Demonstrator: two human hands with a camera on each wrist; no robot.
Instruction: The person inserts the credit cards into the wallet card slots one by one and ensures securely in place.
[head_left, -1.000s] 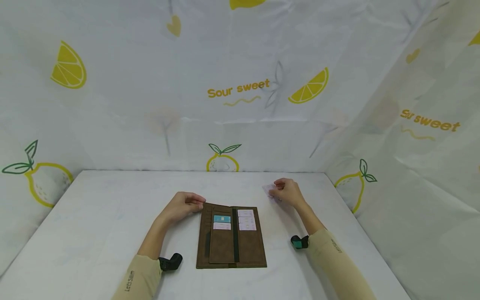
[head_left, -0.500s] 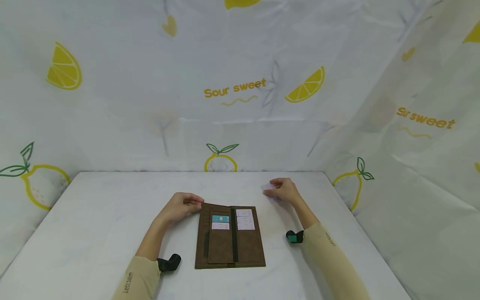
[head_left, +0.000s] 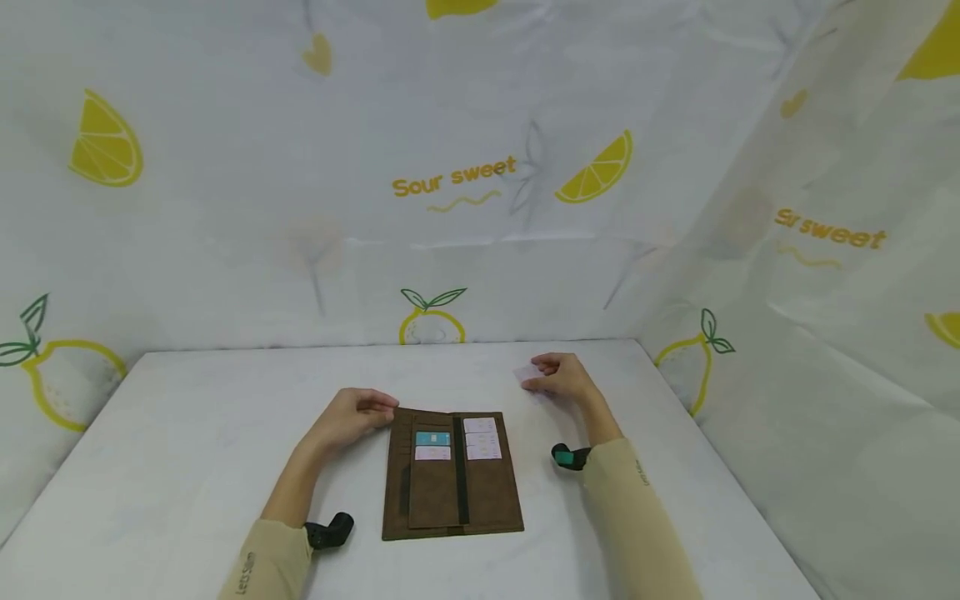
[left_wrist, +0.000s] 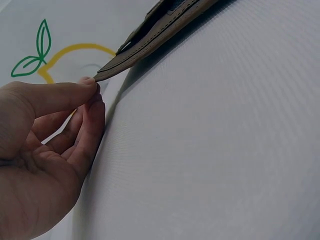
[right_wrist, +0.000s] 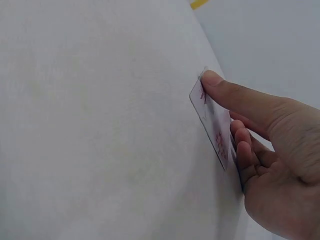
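A brown bifold wallet [head_left: 491, 493] lies spread out on the white table. A blue card [head_left: 432, 437] and a pale pink card [head_left: 432, 453] sit in its left half, and several pale pink cards [head_left: 482, 439] in its right half. My left hand [head_left: 347, 419] pinches the wallet's upper left corner; in the left wrist view thumb and fingertips meet on that slightly raised edge. Near the table's back right, my right hand [head_left: 566, 382] pinches a pale pink card [right_wrist: 211, 122] by its edges, thumb on one end and fingers behind it.
The white table [head_left: 225, 467] ends at a back edge just beyond the right hand. Behind it hangs a white cloth [head_left: 262, 275] printed with lemons, and another cloth wall rises at the right. Both wrists wear a dark camera mount.
The right hand stays by the back edge, its fingers shifting slightly on the card. The left hand keeps its pinch on the wallet corner. The whole head view has drifted a little.
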